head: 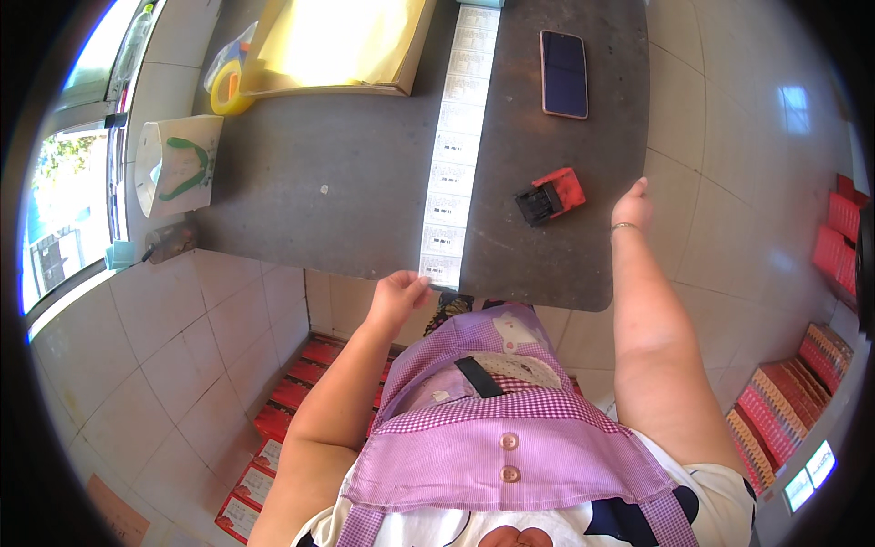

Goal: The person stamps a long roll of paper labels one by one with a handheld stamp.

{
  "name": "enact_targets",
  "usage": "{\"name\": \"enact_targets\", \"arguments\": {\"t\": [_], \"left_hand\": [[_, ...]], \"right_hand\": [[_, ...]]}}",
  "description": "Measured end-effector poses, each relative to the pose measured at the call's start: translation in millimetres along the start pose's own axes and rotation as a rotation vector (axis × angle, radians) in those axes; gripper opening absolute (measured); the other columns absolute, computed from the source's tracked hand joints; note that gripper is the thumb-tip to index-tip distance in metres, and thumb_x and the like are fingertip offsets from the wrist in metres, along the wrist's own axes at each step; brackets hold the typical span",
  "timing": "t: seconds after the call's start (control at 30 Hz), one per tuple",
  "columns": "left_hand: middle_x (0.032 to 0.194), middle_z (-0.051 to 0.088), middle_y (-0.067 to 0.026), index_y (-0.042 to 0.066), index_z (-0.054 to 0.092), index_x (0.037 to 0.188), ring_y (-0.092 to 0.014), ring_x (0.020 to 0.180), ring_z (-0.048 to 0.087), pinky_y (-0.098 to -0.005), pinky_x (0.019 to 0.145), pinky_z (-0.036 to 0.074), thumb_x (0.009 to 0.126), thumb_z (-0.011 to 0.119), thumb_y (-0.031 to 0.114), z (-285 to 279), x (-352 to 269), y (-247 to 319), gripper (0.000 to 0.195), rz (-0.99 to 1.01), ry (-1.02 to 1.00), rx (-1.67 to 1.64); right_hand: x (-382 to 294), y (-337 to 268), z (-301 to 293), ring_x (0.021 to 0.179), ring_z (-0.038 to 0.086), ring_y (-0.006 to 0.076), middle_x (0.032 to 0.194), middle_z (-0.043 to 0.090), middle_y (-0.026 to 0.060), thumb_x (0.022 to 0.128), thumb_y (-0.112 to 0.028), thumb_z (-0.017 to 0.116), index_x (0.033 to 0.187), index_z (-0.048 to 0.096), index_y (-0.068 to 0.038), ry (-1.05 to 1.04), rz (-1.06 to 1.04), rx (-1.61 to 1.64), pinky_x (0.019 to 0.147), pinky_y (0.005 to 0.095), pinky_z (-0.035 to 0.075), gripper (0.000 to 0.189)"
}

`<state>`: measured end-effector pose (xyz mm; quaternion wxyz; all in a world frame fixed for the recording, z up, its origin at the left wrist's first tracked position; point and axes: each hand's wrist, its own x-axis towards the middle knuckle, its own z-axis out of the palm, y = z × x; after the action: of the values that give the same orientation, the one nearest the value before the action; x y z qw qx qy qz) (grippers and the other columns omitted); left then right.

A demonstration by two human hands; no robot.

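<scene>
A long strip of printed white labels (pixel 454 147) runs down the dark tabletop (pixel 328 150) to its near edge. My left hand (pixel 403 294) pinches the strip's near left corner between thumb and fingers. At the table's right edge, my right hand (pixel 633 206) has its fingers mostly hidden behind the hand, and I see nothing in it. A red and black self-inking stamp (pixel 550 196) lies to the left of that hand. Dark marks show on several of the nearer labels. The strip's far end meets a pale green item (pixel 481 3) at the top of the view.
A smartphone (pixel 564 74) lies beyond the stamp. At the far left are a cardboard box (pixel 403 85) with yellow paper, a yellow tape roll (pixel 229 89) and a white paper bag (pixel 181 164). Red boxes (pixel 249 489) stand below left; stacked red packs (pixel 779 403) are at right.
</scene>
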<state>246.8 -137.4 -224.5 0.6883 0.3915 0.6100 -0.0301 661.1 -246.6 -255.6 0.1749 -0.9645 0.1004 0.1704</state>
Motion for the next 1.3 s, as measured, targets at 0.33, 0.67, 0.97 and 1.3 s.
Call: {"name": "enact_targets", "arguments": {"t": [0.33, 0.67, 0.97, 1.3], "left_hand": [[0.081, 0.068, -0.0022, 0.001, 0.065, 0.094, -0.009, 0.069, 0.060, -0.0241, 0.067, 0.050, 0.096, 0.067, 0.015, -4.4, -15.4, -42.9, 0.014, -0.021, -0.054, 0.037], [0.083, 0.069, -0.0058, -0.002, 0.067, 0.100, -0.013, 0.077, 0.061, -0.0287, 0.073, 0.050, 0.092, 0.069, 0.018, -3.5, -7.2, -63.6, 0.021, 0.095, 0.006, 0.199], [0.086, 0.070, -0.0080, -0.002, 0.068, 0.100, -0.015, 0.080, 0.062, -0.0309, 0.075, 0.050, 0.091, 0.071, 0.020, -8.1, -13.1, -70.0, 0.024, 0.086, 0.068, 0.293], [0.084, 0.067, -0.0019, -0.001, 0.068, 0.098, -0.009, 0.078, 0.056, -0.0263, 0.073, 0.048, 0.091, 0.072, 0.017, 2.3, -30.1, -68.9, 0.020, 0.053, 0.126, 0.232]], "right_hand": [[0.0, 1.9, 1.3, 0.110, 0.063, 0.0375, 0.117, 0.069, 0.0160, 0.101, -0.058, 0.023, 0.115, 0.068, -0.004, -0.006, -0.012, -0.037, 0.092, 0.0478, 0.050, 0.071], [26.3, 25.0, 15.3, 0.115, 0.061, 0.0368, 0.124, 0.065, 0.0197, 0.101, -0.056, 0.027, 0.120, 0.064, -0.001, 0.001, -0.058, 0.079, 0.095, 0.0462, 0.048, 0.069], [-34.9, -97.4, -22.4, 0.116, 0.054, 0.0339, 0.120, 0.061, 0.0092, 0.075, -0.006, 0.065, 0.107, 0.064, -0.011, 0.268, -1.428, 0.162, 0.099, 0.0458, 0.042, 0.032], [-53.2, -262.4, 72.6, 0.144, 0.028, 0.0320, 0.150, 0.042, 0.0034, 0.089, -0.035, 0.065, 0.108, 0.074, -0.027, 0.005, -1.672, -0.402, 0.111, 0.0519, 0.029, 0.022]]}}
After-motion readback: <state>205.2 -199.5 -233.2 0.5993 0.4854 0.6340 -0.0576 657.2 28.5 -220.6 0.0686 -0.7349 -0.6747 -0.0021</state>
